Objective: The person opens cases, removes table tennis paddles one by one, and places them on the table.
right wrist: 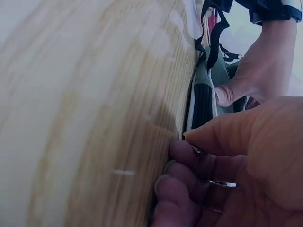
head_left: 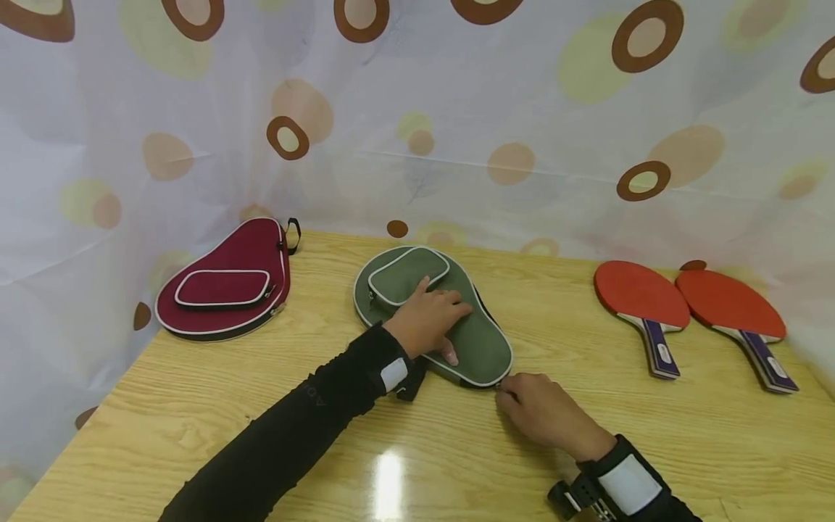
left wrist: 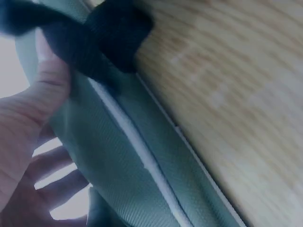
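Note:
A green table tennis paddle case (head_left: 479,344) with white piping lies on the table, its narrow end toward the right hand. My left hand (head_left: 428,319) rests on top of it with fingers spread, beside the small front pocket (head_left: 407,272). In the left wrist view the thumb (left wrist: 52,78) lies on the fabric near a black strap (left wrist: 118,33). At the narrow end, my right hand (head_left: 544,409) pinches the zipper pull between thumb and forefinger; the fingertips hide the pull. The dark zipper band (right wrist: 203,104) runs along the case's side in the right wrist view.
A dark red paddle case (head_left: 244,250) with a black loop lies at the left. Two red paddles, one nearer (head_left: 642,293) and one farther right (head_left: 730,304), lie side by side at the right. A dotted white cloth (head_left: 457,130) hangs behind the wooden table (head_left: 313,449).

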Motion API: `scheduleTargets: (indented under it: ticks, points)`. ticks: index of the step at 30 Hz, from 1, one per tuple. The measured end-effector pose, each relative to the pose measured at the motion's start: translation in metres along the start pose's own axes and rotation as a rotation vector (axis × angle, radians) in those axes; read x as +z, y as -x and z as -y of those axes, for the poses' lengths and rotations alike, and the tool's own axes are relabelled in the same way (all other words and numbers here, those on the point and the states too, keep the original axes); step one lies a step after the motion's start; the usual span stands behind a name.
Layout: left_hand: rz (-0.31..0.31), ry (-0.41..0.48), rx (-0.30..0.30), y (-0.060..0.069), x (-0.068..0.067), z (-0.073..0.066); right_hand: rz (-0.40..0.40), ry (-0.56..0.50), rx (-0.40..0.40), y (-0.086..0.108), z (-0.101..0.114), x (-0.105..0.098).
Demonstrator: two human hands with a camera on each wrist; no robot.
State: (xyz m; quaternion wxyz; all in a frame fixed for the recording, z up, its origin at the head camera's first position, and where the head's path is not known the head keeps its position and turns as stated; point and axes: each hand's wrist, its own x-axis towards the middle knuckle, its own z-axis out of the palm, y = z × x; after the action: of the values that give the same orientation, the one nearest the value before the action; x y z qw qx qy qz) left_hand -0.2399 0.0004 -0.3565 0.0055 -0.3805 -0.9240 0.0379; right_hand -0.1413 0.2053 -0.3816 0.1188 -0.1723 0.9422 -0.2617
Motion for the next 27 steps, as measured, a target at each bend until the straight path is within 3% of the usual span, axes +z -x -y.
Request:
scheduleTargets:
  ticks: [12, 20, 27]
  points:
    - [-0.090, -0.067, -0.098, 0.000, 0.003, -0.014, -0.036, 0.022, 0.055, -0.001, 0.005, 0.005]
    - [-0.127, -0.055, -0.185, -0.006, 0.000, -0.023, -0.065, 0.037, 0.077, -0.004, 0.013, 0.009]
    - [-0.164, -0.098, -0.205, -0.005, 0.003, -0.026, -0.087, 0.058, 0.050, -0.009, 0.023, 0.015]
